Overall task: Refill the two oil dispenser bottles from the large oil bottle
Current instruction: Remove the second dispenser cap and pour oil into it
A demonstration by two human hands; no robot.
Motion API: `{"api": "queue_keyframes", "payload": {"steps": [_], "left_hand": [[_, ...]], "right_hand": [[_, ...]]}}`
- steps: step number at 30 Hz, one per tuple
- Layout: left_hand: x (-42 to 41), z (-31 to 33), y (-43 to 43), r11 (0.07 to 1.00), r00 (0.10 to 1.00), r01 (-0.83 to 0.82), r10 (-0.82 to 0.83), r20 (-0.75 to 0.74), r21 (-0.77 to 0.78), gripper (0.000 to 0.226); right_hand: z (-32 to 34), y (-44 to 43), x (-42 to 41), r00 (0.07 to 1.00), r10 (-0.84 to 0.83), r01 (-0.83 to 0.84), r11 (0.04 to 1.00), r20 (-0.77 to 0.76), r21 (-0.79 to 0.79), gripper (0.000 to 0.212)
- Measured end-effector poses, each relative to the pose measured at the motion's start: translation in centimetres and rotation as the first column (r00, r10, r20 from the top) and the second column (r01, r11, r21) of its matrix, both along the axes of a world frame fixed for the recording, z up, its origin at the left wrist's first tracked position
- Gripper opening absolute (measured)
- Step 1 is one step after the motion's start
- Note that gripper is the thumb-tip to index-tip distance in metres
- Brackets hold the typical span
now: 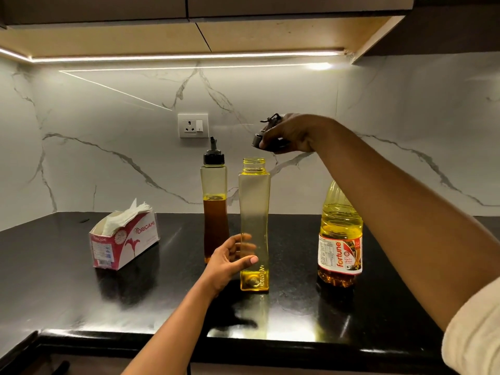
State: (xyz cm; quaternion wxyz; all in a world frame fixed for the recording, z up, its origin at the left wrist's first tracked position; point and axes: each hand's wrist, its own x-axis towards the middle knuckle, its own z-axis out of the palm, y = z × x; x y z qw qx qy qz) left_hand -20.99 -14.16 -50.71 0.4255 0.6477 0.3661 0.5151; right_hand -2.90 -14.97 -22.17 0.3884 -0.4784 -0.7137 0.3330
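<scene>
A tall, nearly empty yellow dispenser bottle [254,212] stands uncapped on the black counter [67,293], with a thin layer of oil at its bottom. My left hand [230,259] wraps around its lower part. Above and right of the bottle's mouth, my right hand [292,133] holds its black pourer cap [266,133]. A second dispenser bottle [214,212], capped and about half full of darker oil, stands just behind to the left. The large Fortune oil bottle [340,239] stands to the right, partly hidden by my right forearm.
An open Origami tissue box [124,239] lies on the counter at the left. A wall socket [193,125] sits on the marble backsplash behind the bottles. The counter's front edge runs across the bottom of the view.
</scene>
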Motion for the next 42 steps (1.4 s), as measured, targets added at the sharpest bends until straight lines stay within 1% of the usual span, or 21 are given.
{"api": "queue_keyframes", "payload": {"steps": [2, 3, 6, 7, 9, 11, 14, 17, 19, 22, 24, 25, 29, 35, 38, 42], "left_hand": [[-0.1, 0.0, 0.0, 1.0, 1.0, -0.01, 0.01, -0.005, 0.003, 0.084], [-0.2, 0.0, 0.0, 1.0, 1.0, -0.014, 0.014, -0.008, 0.005, 0.084], [-0.3, -0.1, -0.1, 1.0, 1.0, -0.022, 0.022, -0.01, 0.005, 0.084], [-0.3, 0.0, -0.1, 1.0, 1.0, -0.026, 0.026, -0.008, 0.005, 0.084], [-0.2, 0.0, -0.1, 0.999, 0.999, -0.034, 0.034, -0.007, 0.004, 0.085], [-0.2, 0.0, -0.2, 0.999, 0.999, -0.037, 0.037, -0.003, 0.007, 0.085], [-0.3, 0.0, -0.2, 0.999, 0.999, -0.049, 0.048, 0.013, 0.008, 0.087], [-0.3, 0.1, -0.1, 0.999, 0.998, -0.054, 0.054, 0.016, 0.004, 0.088], [-0.3, 0.1, 0.0, 0.998, 0.998, -0.061, 0.061, 0.015, 0.006, 0.088], [-0.2, 0.1, 0.1, 0.998, 0.997, -0.069, 0.069, 0.023, 0.012, 0.09], [-0.1, 0.1, 0.2, 0.997, 0.997, -0.073, 0.073, 0.027, 0.018, 0.09], [-0.1, 0.1, 0.2, 0.997, 0.997, -0.073, 0.073, 0.025, 0.021, 0.091], [0.0, 0.0, 0.4, 0.998, 0.998, -0.066, 0.066, 0.012, 0.023, 0.092], [0.0, 0.1, 0.3, 0.998, 0.998, -0.059, 0.059, 0.016, 0.013, 0.092], [0.0, 0.1, 0.4, 0.998, 0.998, -0.058, 0.058, 0.011, 0.007, 0.091], [0.0, 0.2, 0.4, 0.998, 0.998, -0.059, 0.059, 0.006, 0.009, 0.091]], "right_hand": [[-1.5, 0.0, 0.8, 0.997, -0.034, 0.034, 0.999, -0.076, -0.004, 0.046], [-2.4, 0.0, 1.3, 0.989, -0.042, 0.041, 0.999, -0.141, -0.008, 0.046], [-5.1, -0.7, 2.5, 0.925, -0.024, 0.028, 1.0, -0.379, 0.004, 0.027], [-6.2, -0.8, 2.7, 0.905, -0.025, 0.033, 0.999, -0.425, 0.012, 0.027], [-9.0, -0.5, 2.9, 0.885, -0.049, 0.063, 0.998, -0.462, 0.015, 0.036], [-12.2, 0.3, 2.7, 0.893, -0.108, 0.12, 0.993, -0.436, 0.0, 0.039], [-17.0, 1.6, 2.1, 0.892, -0.198, 0.174, 0.98, -0.407, -0.095, 0.037], [-21.1, 3.2, 1.6, 0.904, -0.231, 0.178, 0.969, -0.36, -0.173, 0.047], [-23.3, 4.2, 1.3, 0.933, -0.226, 0.185, 0.968, -0.279, -0.168, 0.05], [-25.6, 4.9, 1.5, 0.961, -0.256, 0.245, 0.963, -0.102, -0.112, 0.054], [-26.5, 5.0, 1.9, 0.965, -0.262, 0.261, 0.962, 0.0, -0.083, 0.053], [-26.6, 5.0, 2.0, 0.966, -0.258, 0.259, 0.963, 0.023, -0.073, 0.053], [-27.0, 5.3, 2.5, 0.968, -0.249, 0.25, 0.966, 0.034, -0.065, 0.058], [-27.5, 5.5, 2.2, 0.968, -0.217, 0.229, 0.969, 0.129, -0.09, 0.07], [-27.4, 5.6, 2.2, 0.966, -0.218, 0.233, 0.967, 0.142, -0.102, 0.075], [-27.3, 5.3, 1.9, 0.959, -0.208, 0.229, 0.969, 0.191, -0.093, 0.093]]}}
